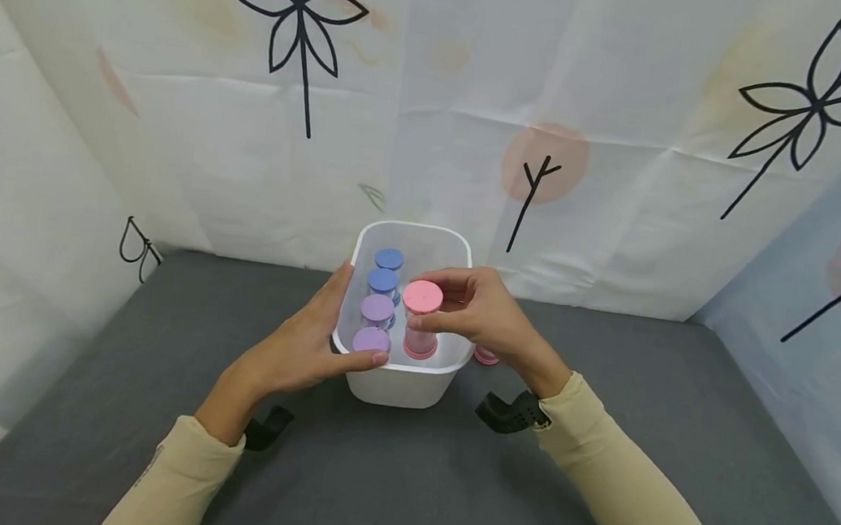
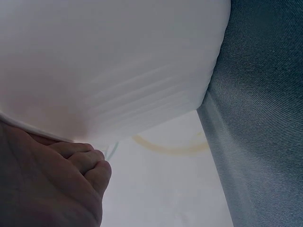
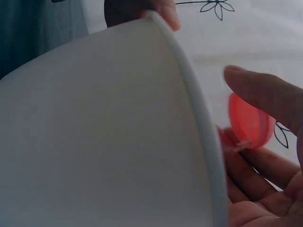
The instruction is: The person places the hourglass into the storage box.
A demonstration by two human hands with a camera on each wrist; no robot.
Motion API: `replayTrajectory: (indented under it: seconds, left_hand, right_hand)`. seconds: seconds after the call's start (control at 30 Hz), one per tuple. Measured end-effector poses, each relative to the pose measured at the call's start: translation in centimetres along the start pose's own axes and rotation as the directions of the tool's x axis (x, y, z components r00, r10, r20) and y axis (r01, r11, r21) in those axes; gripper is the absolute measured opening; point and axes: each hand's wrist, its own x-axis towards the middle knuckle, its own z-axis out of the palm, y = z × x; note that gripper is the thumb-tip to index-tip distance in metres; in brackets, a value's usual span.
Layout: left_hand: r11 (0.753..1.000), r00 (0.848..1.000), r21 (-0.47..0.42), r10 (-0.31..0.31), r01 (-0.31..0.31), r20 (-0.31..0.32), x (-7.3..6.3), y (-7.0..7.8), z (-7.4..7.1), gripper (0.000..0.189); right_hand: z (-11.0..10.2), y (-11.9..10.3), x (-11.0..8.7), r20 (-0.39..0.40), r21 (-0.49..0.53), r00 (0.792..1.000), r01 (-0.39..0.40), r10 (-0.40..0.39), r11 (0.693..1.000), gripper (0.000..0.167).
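Note:
A white plastic bin (image 1: pixel 406 385) stands on the table, its rim gripped at the left by my left hand (image 1: pixel 305 340). The thumb lies over the near rim and the other fingers along the outer wall. My right hand (image 1: pixel 479 311) pinches a clear cylinder with pink end caps (image 1: pixel 422 297) between thumb and fingers, upright over the bin's right half. Whether its base touches the bin floor I cannot tell. Two blue-capped cylinders (image 1: pixel 382 281) and two purple-capped cylinders (image 1: pixel 376 308) stand in a row along the bin's left side.
Another pink-capped piece (image 1: pixel 486 356) is on the table just right of the bin, mostly hidden behind my right hand. A dark grey cloth (image 1: pixel 637 408) covers the table. White printed curtains (image 1: pixel 444 134) hang behind and at both sides.

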Motion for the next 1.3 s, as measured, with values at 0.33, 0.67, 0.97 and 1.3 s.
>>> replayTrajectory:
  seconds: [0.33,0.67,0.97,1.3]
  left_hand:
    - [1.000,1.000,0.016,-0.027,0.027,0.005,0.0,0.0,0.1,0.119]
    - [0.999,0.999,0.001,-0.042,0.042,0.010,-0.1,0.2,0.1,0.119]
    - [0.999,0.999,-0.002,-0.048,0.048,0.012,-0.1,0.2,0.1,0.120]
    - [1.000,1.000,0.006,-0.025,0.025,0.003,0.0,0.1,0.0,0.120]
  right_hand:
    - [-0.6,0.3,1.5,0.283,-0.208,0.955,-0.031,0.091,0.978,0.044]
    - [-0.3,0.0,2.6,0.393,-0.347,0.907,-0.005,0.150,0.938,0.036]
    - [0.0,-0.2,3.0,0.418,-0.432,0.888,0.009,0.191,0.902,0.033]
    - [0.3,-0.2,3.3,0.457,-0.526,0.870,0.097,0.184,0.845,0.026]
